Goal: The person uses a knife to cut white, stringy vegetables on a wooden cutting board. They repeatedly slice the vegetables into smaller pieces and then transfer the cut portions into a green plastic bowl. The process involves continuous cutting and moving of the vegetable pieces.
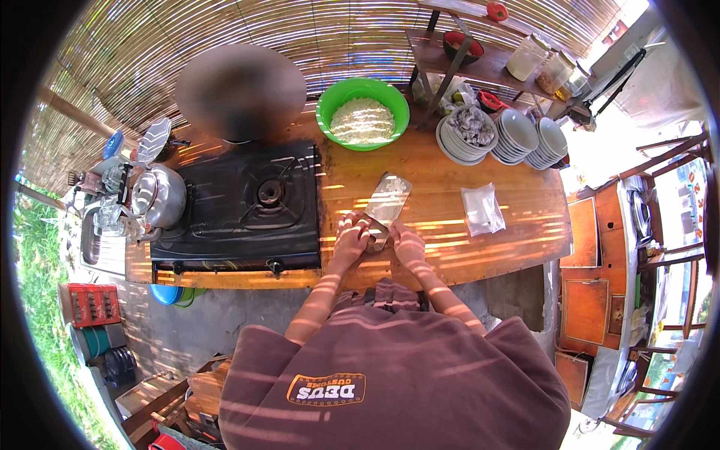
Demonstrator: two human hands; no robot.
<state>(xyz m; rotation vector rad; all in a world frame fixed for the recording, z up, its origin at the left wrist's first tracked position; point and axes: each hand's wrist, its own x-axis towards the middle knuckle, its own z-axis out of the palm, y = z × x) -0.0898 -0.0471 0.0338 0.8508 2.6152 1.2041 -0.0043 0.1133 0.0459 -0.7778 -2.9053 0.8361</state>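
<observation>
On the wooden counter [444, 185], a flat metal grater or slicer [389, 199] lies at a slant before me. My left hand [351, 236] is at its lower left edge, fingers bent over it; whether it grips the tool is unclear. My right hand [408, 244] touches the lower right edge with its fingertips. Beyond them stands a green plastic basin [363, 143] holding a white, crumbly or shredded food [363, 121]. A clear plastic packet with white contents [483, 209] lies to the right of my hands.
A black gas stove [236, 197] stands at left, with a metal kettle [163, 194] at its edge. Stacked white plates [450, 149] and bowls [517, 132] are at back right, below a wooden shelf [489, 64] with glass jars [527, 57]. A blurred round area covers the back left.
</observation>
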